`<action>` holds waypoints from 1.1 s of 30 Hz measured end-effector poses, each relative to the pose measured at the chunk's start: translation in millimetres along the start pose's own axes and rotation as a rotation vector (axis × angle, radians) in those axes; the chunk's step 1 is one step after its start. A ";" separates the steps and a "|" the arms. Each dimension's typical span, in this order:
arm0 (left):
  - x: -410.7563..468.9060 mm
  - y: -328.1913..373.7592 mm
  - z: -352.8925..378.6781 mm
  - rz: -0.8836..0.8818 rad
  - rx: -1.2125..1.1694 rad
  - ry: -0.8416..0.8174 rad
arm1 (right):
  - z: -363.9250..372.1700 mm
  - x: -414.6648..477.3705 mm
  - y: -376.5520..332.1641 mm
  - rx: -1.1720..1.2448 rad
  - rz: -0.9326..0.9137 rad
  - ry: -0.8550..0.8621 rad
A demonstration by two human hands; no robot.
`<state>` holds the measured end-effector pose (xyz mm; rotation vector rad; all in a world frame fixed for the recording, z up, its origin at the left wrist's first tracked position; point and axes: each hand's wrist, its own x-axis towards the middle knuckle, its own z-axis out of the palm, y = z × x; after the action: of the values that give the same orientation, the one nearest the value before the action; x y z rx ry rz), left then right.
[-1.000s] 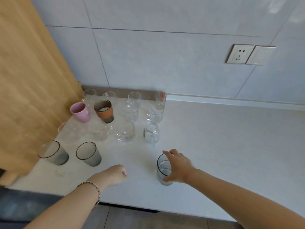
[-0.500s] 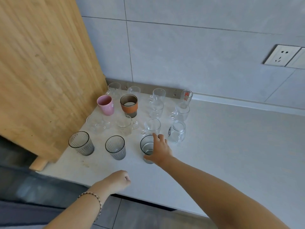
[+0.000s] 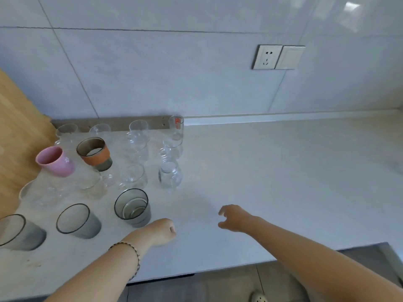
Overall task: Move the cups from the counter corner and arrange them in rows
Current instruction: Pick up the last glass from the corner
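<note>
Near the counter's front edge, the left hand (image 3: 162,232) is a closed fist holding nothing. The right hand (image 3: 234,217) hangs with fingers apart, empty. A grey glass (image 3: 133,208) stands just past the fist, third in the front row. Clear cups (image 3: 171,174) wait behind. Next, I think, a hand must reach back for one.

Clear glass cups (image 3: 171,174) — matt pale counter (image 3: 272,171), glossy tiled wall (image 3: 174,73)
</note>
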<state>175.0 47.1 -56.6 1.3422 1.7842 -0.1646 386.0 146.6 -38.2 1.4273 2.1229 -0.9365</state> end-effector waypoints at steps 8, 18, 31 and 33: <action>70.6 184.1 8.6 0.187 0.189 -0.063 | -58.9 -47.4 182.0 0.197 0.234 0.143; 168.3 416.0 57.5 0.293 0.285 -0.092 | -135.7 -71.7 426.0 0.278 0.376 0.207; 250.7 596.5 84.5 0.303 0.345 -0.166 | -257.5 -46.8 622.2 0.346 0.370 0.649; 260.2 603.3 84.9 0.289 0.346 -0.180 | -276.9 -36.5 638.8 0.328 0.383 0.700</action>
<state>714.0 432.3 -63.2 1.7549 1.4353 -0.4365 996.5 482.7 -15.4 2.5146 2.0485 -0.7140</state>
